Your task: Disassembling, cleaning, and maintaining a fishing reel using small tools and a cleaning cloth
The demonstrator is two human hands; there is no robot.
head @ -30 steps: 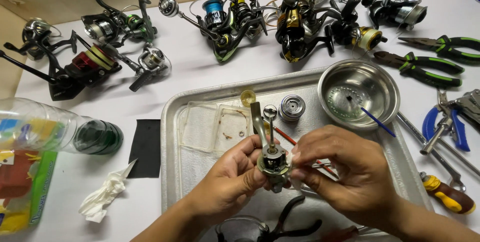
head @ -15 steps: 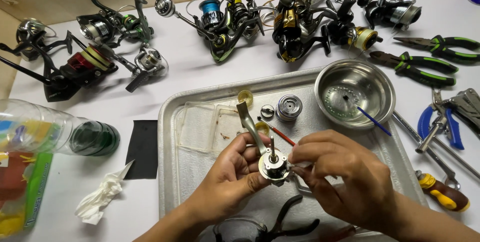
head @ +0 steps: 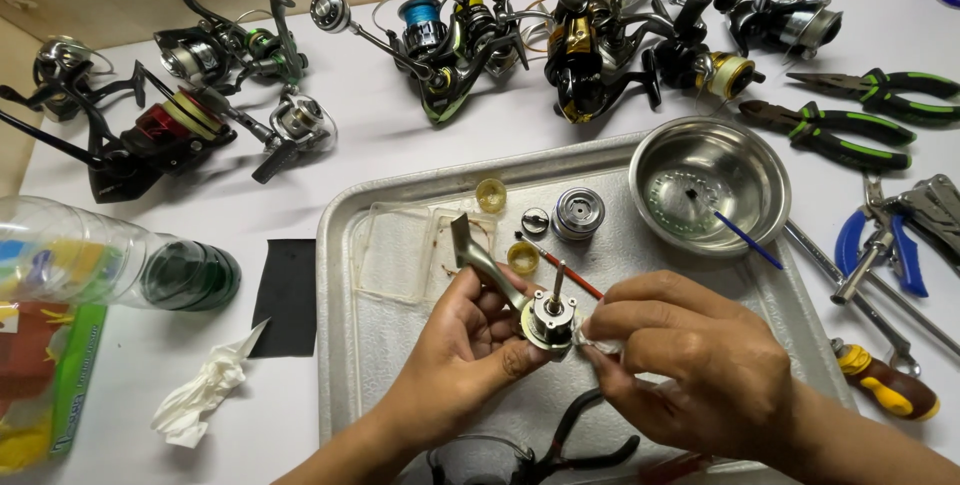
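With the left hand (head: 470, 345) clamped on the reel body (head: 545, 320) over the tray (head: 345, 245), at 6 o'clock from the steel bowl (head: 710, 180), keep it steady while the right hand (head: 700, 365), pinching a tissue scrap (head: 597, 337), wipes lightly around the shaft.

Silver tray (head: 345, 275), green-handled pliers (head: 850, 135), blue-handled brush (head: 745, 240), yellow-and-red screwdriver (head: 885, 385), black cloth (head: 287, 295).

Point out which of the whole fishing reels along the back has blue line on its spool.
The green-and-black reel at back centre: its spool is wound with blue line, unlike the others.
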